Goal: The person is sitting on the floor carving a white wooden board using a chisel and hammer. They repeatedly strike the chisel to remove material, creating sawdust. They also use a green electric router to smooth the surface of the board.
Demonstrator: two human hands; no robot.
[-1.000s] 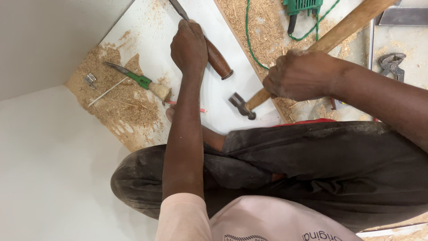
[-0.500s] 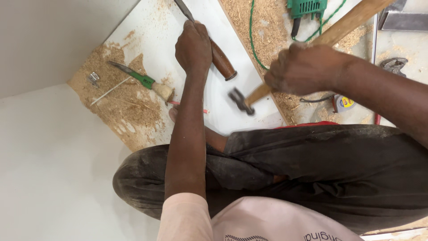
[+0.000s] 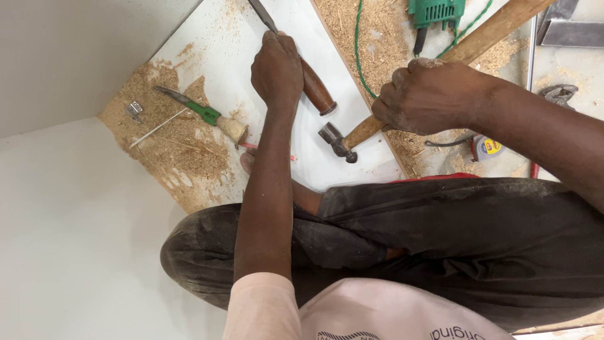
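While my left hand (image 3: 277, 69) grips the chisel (image 3: 308, 79) and my right hand (image 3: 428, 94) clenches the hammer (image 3: 343, 140), an off-centre strike could hit knuckles.

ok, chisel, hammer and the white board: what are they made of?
Chisel: grey metal blade, glossy reddish-brown handle, likely varnished wood. Hammer: dark dull metal head, pale bare-wood handle with visible grain. White board: smooth, uniform white face, probably laminate; the core is not visible. Sawdust hints at wood.
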